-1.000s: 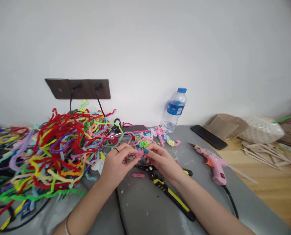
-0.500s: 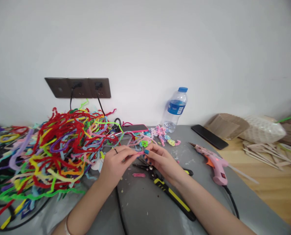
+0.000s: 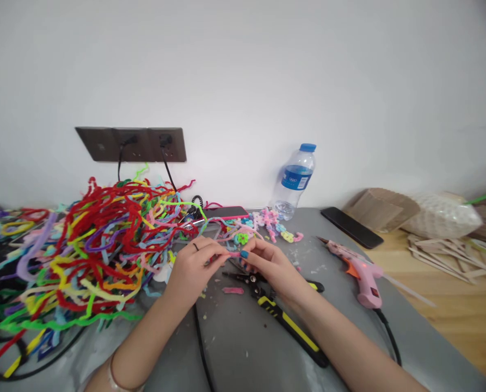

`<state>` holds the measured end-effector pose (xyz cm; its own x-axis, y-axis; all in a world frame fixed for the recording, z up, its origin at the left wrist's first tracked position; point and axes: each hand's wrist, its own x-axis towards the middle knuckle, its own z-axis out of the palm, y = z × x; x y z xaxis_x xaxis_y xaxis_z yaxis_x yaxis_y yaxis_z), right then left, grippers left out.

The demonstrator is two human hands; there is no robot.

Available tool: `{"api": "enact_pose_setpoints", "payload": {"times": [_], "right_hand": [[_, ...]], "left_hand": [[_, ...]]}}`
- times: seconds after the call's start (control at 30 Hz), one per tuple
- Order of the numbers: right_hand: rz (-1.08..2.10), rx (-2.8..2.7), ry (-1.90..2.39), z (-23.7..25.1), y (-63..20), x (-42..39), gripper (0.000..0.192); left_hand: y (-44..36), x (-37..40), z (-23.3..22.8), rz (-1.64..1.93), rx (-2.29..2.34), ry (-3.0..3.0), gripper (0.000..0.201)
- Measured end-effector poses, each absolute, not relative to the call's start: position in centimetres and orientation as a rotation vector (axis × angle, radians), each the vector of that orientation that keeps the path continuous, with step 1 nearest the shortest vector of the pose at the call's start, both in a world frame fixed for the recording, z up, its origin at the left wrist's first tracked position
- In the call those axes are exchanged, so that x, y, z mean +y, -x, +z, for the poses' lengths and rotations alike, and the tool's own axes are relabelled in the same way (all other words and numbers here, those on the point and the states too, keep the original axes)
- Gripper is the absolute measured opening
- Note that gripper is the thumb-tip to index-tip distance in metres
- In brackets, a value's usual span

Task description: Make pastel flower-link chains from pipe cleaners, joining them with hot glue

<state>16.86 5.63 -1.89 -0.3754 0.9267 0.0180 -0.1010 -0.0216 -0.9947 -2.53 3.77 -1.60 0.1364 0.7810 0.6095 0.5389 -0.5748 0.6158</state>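
Note:
My left hand (image 3: 192, 269) and my right hand (image 3: 269, 265) meet over the grey table (image 3: 243, 348), and both pinch a short pink pipe cleaner (image 3: 234, 254) between their fingertips. A ring sits on a left finger. Just below the hands lie black-and-yellow wire cutters (image 3: 281, 318) and a small pink pipe cleaner scrap (image 3: 232, 291). Behind the hands lie small twisted pipe cleaner pieces (image 3: 273, 226) in pink, green, yellow and blue.
A big tangle of coloured pipe cleaners (image 3: 87, 250) fills the left. A pink glue gun (image 3: 359, 272) lies right, its cord trailing forward. A water bottle (image 3: 294, 182), two phones (image 3: 351, 227) (image 3: 225, 212), a wall socket strip (image 3: 132, 144) and wooden sticks (image 3: 450, 256) stand behind.
The hands stay almost in place, working the pink piece between the fingertips. The view has shifted slightly.

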Motion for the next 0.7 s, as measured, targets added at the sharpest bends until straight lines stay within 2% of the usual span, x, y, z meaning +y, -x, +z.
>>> {"api": "enact_pose_setpoints", "payload": {"times": [0.13,0.33,0.7], "right_hand": [[1.069,-1.806,0.950,-1.4,-17.8,5.9,0.009],[0.621,-2.045,0.894,-1.3,-18.1,5.8,0.010],[0.295,-2.180,0.786,-0.7,-18.6,6.0,0.005]], "left_hand": [[2.8,4.0,-1.6,1.248,1.365,-2.153,0.014],[2.8,4.0,-1.1,1.146,1.344,-2.059,0.013],[2.8,4.0,-0.9,0.994,1.299,-1.886,0.013]]}}
